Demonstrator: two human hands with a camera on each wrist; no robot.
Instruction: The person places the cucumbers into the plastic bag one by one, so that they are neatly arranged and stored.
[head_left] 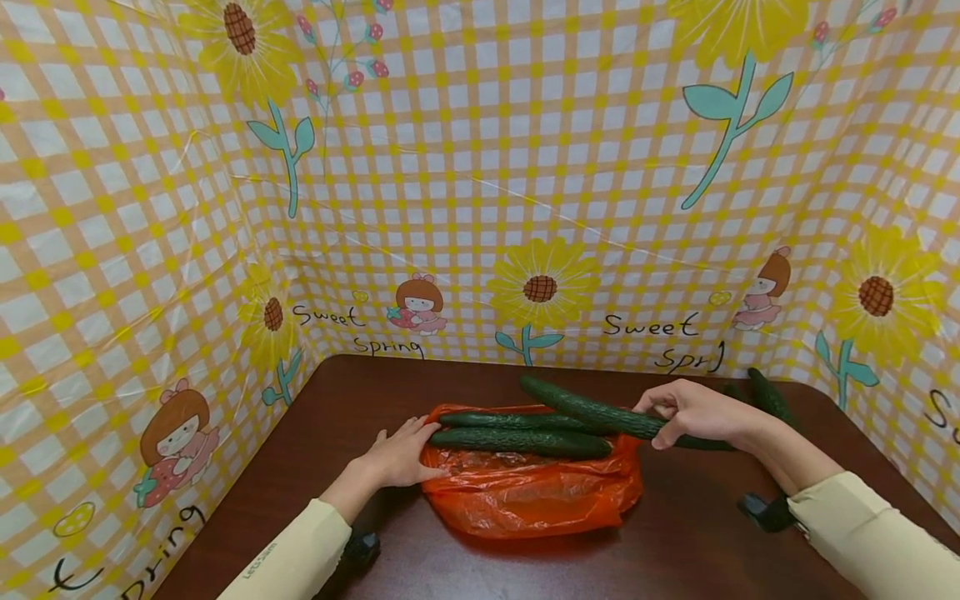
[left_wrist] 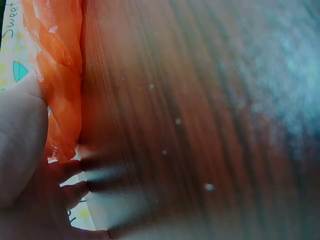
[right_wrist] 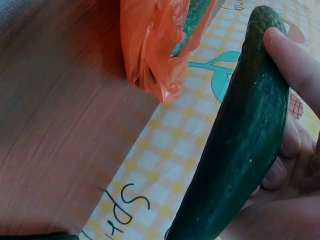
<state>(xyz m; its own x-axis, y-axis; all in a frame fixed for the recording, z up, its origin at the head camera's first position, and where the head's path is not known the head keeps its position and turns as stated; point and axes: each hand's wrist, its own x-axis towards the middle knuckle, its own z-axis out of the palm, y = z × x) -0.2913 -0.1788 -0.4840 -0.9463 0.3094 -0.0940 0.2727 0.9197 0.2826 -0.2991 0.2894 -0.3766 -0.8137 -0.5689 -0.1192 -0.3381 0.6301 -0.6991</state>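
Gripping a dark green cucumber (head_left: pixel 581 406) between the right hand's (head_left: pixel 697 412) thumb and fingers, slanted leftward from them over an orange bag (head_left: pixel 532 504). Touching the bag's opposite end with the left hand's (head_left: pixel 397 457) spread, nearly straight fingers, just beside two bagged cucumbers (head_left: pixel 517 442).

A dark brown table (head_left: pixel 697 533) with streaked grain spans the lower part of the head view. Behind it and at both sides rises a cloth (head_left: pixel 480 208) checked in yellow, peach and white. Printed on it are a sunflower (head_left: pixel 539 289) at the centre, a girl figure (head_left: pixel 420 304) left of that, "Sweet" lettering (head_left: pixel 651 325) to the right, and a berry sprig (head_left: pixel 355 81) towards the upper left.
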